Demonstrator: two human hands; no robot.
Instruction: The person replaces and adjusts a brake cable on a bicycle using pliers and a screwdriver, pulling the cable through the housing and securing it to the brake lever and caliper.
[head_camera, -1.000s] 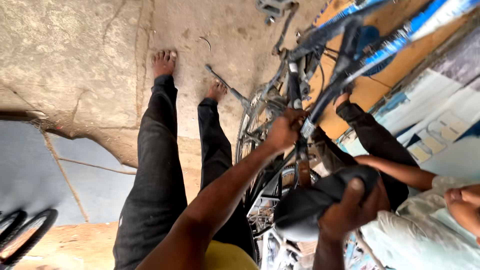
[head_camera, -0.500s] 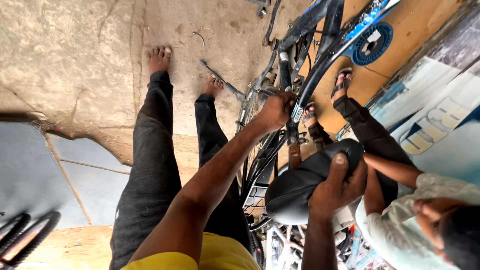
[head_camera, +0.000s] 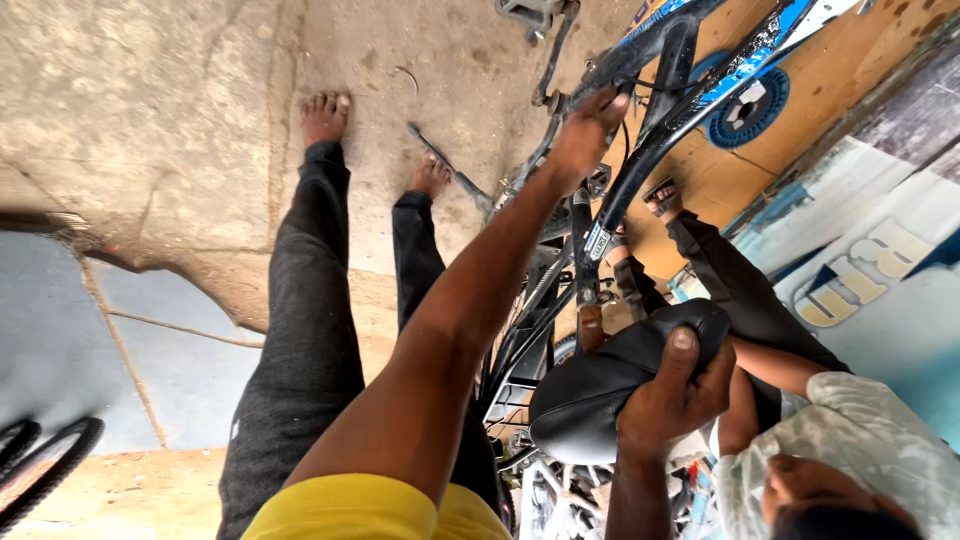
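Right hand (head_camera: 672, 395) is clamping on black smooth padded bicycle saddle (head_camera: 600, 385), fingers wrapping over its rounded top. Left hand (head_camera: 585, 135) is reaching far ahead, closing around dark metal frame tube (head_camera: 640, 165) of bicycle. Hands are staying well apart. Wrench (head_camera: 448, 170) is lying on rough concrete floor (head_camera: 150, 110).

Soft, even daylight with faint shadows on the concrete floor (head_camera: 180, 120); sharp centre, wide-angle stretching at the edges.

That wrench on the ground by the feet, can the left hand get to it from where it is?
Probably yes: the left hand grips the frame, the wrench lies uncovered nearby.
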